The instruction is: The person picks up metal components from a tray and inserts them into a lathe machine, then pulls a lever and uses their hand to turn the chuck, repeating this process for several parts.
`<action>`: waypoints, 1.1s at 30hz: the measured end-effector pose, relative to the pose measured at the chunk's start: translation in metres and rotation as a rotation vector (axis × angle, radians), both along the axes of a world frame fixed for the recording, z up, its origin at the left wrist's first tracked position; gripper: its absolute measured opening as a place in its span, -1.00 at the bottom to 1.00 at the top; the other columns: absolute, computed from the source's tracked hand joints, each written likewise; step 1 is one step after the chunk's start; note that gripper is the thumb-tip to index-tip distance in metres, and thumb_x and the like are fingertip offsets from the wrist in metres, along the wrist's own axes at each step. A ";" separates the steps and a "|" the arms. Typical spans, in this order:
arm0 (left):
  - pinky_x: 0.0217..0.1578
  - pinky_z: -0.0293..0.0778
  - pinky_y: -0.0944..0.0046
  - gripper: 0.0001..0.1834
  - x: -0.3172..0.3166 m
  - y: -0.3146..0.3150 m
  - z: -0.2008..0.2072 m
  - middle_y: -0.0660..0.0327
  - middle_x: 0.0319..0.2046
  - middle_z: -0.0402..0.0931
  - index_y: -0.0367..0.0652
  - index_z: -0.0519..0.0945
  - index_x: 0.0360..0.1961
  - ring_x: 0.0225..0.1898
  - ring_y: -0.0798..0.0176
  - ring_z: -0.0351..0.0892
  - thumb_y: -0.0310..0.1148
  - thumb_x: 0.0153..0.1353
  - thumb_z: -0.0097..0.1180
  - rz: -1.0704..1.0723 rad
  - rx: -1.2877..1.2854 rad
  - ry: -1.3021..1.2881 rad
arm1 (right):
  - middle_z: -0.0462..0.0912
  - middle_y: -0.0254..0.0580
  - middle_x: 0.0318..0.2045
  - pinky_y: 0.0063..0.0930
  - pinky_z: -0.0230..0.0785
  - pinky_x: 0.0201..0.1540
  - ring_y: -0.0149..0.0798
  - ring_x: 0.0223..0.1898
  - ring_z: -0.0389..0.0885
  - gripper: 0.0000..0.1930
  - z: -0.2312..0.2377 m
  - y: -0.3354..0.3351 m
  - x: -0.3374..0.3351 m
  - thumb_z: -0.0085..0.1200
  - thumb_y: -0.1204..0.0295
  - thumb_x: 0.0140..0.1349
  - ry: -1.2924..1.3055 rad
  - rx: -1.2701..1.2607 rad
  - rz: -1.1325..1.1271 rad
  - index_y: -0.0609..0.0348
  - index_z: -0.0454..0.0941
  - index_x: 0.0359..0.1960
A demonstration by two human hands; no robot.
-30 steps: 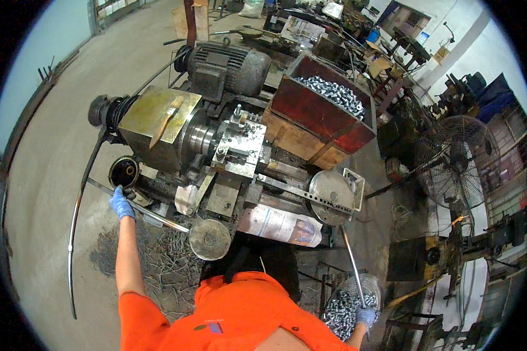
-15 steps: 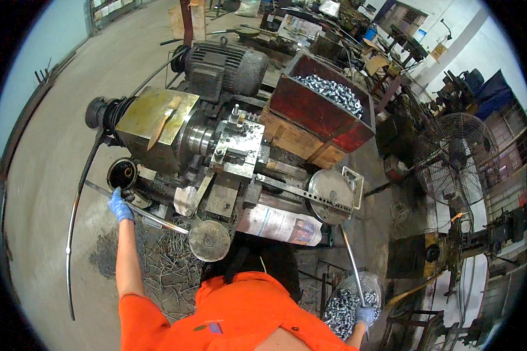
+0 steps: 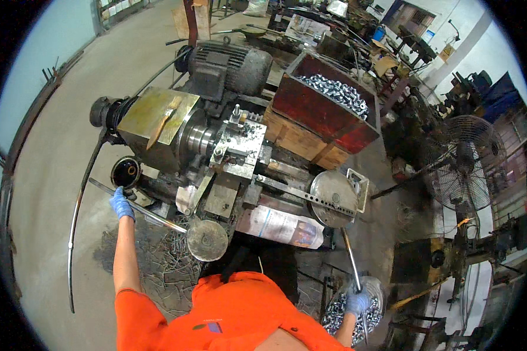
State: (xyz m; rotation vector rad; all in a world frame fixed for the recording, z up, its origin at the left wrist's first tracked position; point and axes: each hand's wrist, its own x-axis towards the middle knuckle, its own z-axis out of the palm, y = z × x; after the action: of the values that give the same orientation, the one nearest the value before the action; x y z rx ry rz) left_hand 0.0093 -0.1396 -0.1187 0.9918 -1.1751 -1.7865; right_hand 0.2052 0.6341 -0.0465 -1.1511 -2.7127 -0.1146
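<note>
My left hand [image 3: 122, 206], in a blue glove, is closed round a long metal lever [image 3: 158, 219] that runs to a round disc [image 3: 207, 240] at the front of a lathe-like machine [image 3: 238, 146]. Low on the right, my right hand [image 3: 357, 302], also gloved in blue, wraps round a second steel lever [image 3: 350, 256], which slopes down from beneath a large round plate [image 3: 334, 196]. Under that hand stands a basket [image 3: 382, 299] of small shiny metal parts [image 3: 335, 316]. A brush [image 3: 163, 124] lies on the machine's brassy top cover [image 3: 139, 111].
A dark red bin [image 3: 328, 123] of similar metal parts sits on a wooden crate [image 3: 295, 140] behind the machine. A motor [image 3: 231, 69] stands at the back. To the right is a wire-caged fan [image 3: 465, 161]. Metal shavings [image 3: 164, 263] litter the floor below my left arm.
My right hand has moved up and slightly left along its lever. My left hand keeps its grip in nearly the same place. The whole view has shifted a little.
</note>
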 end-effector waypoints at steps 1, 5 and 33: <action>-0.75 0.40 0.28 -0.80 0.001 -0.001 0.004 0.07 -0.67 0.51 -0.32 0.50 -0.43 -0.78 0.22 0.45 -0.35 0.13 0.05 0.014 -0.011 -0.022 | 0.62 0.04 -0.31 -0.09 0.27 0.01 0.09 -0.15 0.51 -0.44 -0.001 -0.003 -0.019 0.16 -0.08 -0.13 -0.174 0.005 -0.054 0.06 0.58 -0.19; -0.76 0.39 0.26 -0.79 0.003 0.002 0.009 0.05 -0.68 0.50 -0.32 0.49 -0.40 -0.79 0.20 0.44 -0.34 0.15 0.02 0.000 0.029 -0.060 | 0.59 -0.04 -0.19 -0.01 0.17 0.07 0.04 -0.08 0.48 -0.51 0.006 0.001 -0.072 0.07 -0.09 -0.06 -0.180 0.196 0.162 -0.01 0.60 -0.22; -0.46 0.43 0.12 -0.46 0.037 0.013 -0.098 0.08 -0.43 0.60 -0.08 0.64 -0.42 -0.38 0.05 0.60 0.16 0.13 -0.16 -0.807 -1.361 -1.170 | 0.66 -0.04 -0.37 -0.41 0.40 -0.11 -0.24 -0.30 0.62 -0.67 -0.007 0.018 -0.117 0.27 0.27 -0.03 0.242 -0.371 0.364 0.32 0.62 -0.35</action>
State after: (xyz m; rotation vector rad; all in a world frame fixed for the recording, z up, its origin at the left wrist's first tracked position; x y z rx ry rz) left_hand 0.0468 -0.1263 -0.2162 0.5915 -3.1442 -0.1937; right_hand 0.0879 0.6521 -0.0530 -0.6670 -2.7303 0.5613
